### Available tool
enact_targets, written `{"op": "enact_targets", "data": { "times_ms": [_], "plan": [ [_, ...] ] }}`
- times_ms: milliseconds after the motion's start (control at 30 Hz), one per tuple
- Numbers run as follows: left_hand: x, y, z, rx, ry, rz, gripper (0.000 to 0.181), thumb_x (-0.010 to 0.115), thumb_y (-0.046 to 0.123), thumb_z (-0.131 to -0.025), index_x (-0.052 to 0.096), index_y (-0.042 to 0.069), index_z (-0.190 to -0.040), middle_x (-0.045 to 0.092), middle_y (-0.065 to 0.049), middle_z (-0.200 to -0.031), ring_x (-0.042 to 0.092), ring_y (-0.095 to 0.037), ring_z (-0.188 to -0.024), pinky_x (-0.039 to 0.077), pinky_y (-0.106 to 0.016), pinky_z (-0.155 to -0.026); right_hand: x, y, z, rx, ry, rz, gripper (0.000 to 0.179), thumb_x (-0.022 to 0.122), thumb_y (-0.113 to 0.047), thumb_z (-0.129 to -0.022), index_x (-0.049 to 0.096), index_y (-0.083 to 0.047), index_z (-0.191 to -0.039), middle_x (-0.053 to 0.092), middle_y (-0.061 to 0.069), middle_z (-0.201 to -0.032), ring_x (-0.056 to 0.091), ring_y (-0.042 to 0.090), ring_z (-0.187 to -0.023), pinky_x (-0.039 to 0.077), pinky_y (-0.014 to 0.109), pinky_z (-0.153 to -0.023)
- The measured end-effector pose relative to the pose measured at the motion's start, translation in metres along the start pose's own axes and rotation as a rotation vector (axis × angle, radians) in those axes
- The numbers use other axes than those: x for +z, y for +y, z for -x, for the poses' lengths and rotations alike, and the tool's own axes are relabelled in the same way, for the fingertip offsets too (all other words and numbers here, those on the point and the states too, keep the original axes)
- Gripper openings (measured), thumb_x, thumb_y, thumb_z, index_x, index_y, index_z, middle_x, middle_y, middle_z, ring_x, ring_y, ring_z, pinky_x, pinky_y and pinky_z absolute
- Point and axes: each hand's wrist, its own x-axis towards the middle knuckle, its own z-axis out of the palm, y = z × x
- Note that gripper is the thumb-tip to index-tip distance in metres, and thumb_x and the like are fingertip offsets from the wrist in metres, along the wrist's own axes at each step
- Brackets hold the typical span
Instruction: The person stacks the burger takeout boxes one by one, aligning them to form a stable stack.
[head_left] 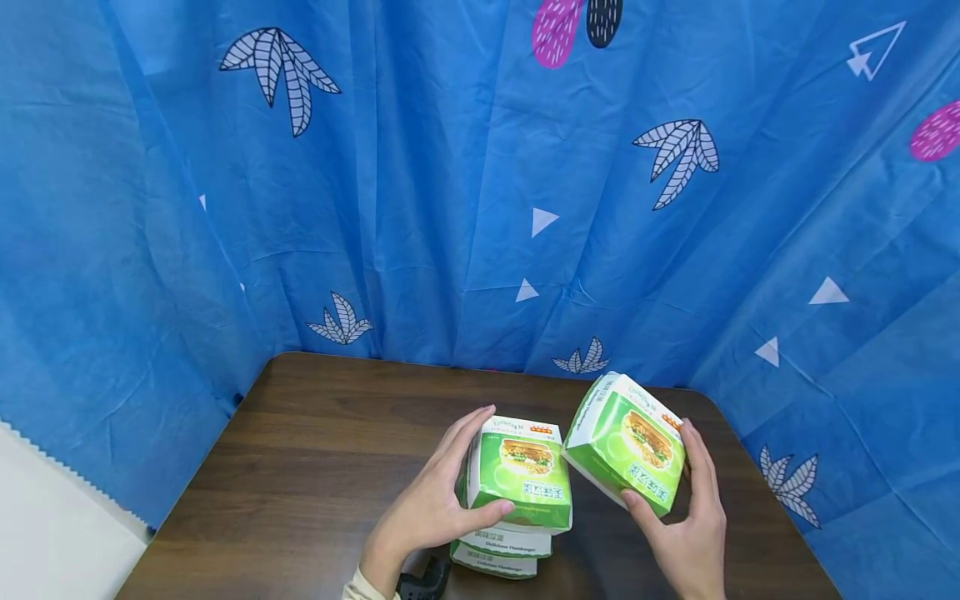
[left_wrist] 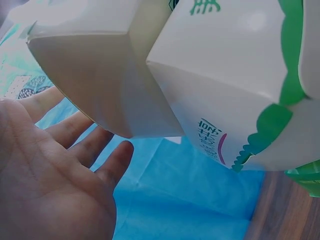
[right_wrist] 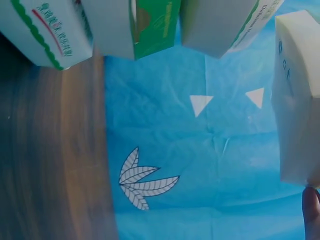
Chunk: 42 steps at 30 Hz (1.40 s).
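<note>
My left hand (head_left: 431,504) holds a green-and-white burger box (head_left: 525,475) on top of a stack, thumb at its near side and fingers at its far left. More burger boxes (head_left: 510,543) of the same kind lie beneath it. In the left wrist view, the fingers of the left hand (left_wrist: 65,160) touch the lower edge of a white box side. To the right, my right hand (head_left: 690,529) grips another burger box (head_left: 630,450), raised and tilted, its left corner close to the stack's top box. The right wrist view shows this box (right_wrist: 297,110) at its right edge.
The stack stands on a dark brown wooden table (head_left: 300,467). A blue patterned curtain (head_left: 435,183) hangs behind and at both sides. A black object (head_left: 426,579) is by the left wrist. Something white (head_left: 60,525) shows at the lower left.
</note>
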Motion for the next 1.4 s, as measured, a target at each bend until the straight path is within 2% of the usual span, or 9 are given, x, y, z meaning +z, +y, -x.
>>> {"op": "enact_targets", "data": {
  "times_ms": [233, 533, 900, 1200, 1400],
  "plan": [
    [0.000, 0.000, 0.001, 0.004, 0.003, -0.008, 0.097, 0.074, 0.057, -0.075, 0.017, 0.040, -0.152, 0.020, 0.022, -0.154, 0.033, -0.006, -0.135, 0.041, -0.046, -0.106, 0.000, -0.010, -0.001, 0.001, -0.089, -0.032, 0.105, 0.085, -0.004, -0.065, 0.030, -0.027, -0.151, 0.032, -0.005, -0.155, 0.032, 0.002, -0.137, 0.026, 0.007, -0.103],
    [0.000, -0.001, 0.000, 0.014, 0.012, 0.000, 0.096, 0.074, 0.056, -0.075, 0.018, 0.039, -0.152, 0.022, 0.019, -0.155, 0.035, -0.006, -0.134, 0.042, -0.045, -0.105, 0.005, -0.021, -0.002, 0.014, -0.169, -0.084, 0.101, 0.082, -0.005, -0.069, 0.029, -0.029, -0.151, 0.031, -0.009, -0.155, 0.029, 0.004, -0.139, 0.026, 0.010, -0.103],
    [0.000, 0.001, 0.000, 0.044, 0.015, 0.011, 0.096, 0.075, 0.054, -0.076, 0.019, 0.037, -0.152, 0.022, 0.016, -0.155, 0.036, -0.008, -0.133, 0.043, -0.041, -0.105, 0.013, -0.032, -0.003, -0.010, -0.243, -0.149, 0.100, 0.081, -0.006, -0.070, 0.028, -0.027, -0.152, 0.029, -0.007, -0.156, 0.030, 0.007, -0.139, 0.028, 0.011, -0.101],
    [0.001, 0.002, 0.001, -0.033, 0.007, 0.051, 0.101, 0.077, 0.052, -0.073, 0.015, 0.041, -0.152, 0.021, 0.021, -0.153, 0.037, -0.007, -0.130, 0.042, -0.049, -0.104, 0.021, -0.035, -0.005, -0.075, -0.271, -0.228, 0.099, 0.082, -0.010, -0.068, 0.030, -0.022, -0.152, 0.032, -0.003, -0.156, 0.034, 0.012, -0.139, 0.027, 0.014, -0.103],
    [0.000, 0.002, 0.000, -0.030, 0.014, 0.070, 0.103, 0.078, 0.051, -0.073, 0.014, 0.040, -0.152, 0.024, 0.017, -0.155, 0.035, -0.007, -0.134, 0.040, -0.051, -0.106, 0.028, -0.037, -0.007, -0.147, -0.284, -0.257, 0.097, 0.082, -0.012, -0.068, 0.031, -0.017, -0.151, 0.033, 0.004, -0.155, 0.034, 0.014, -0.139, 0.027, 0.013, -0.104]
  ]
}}
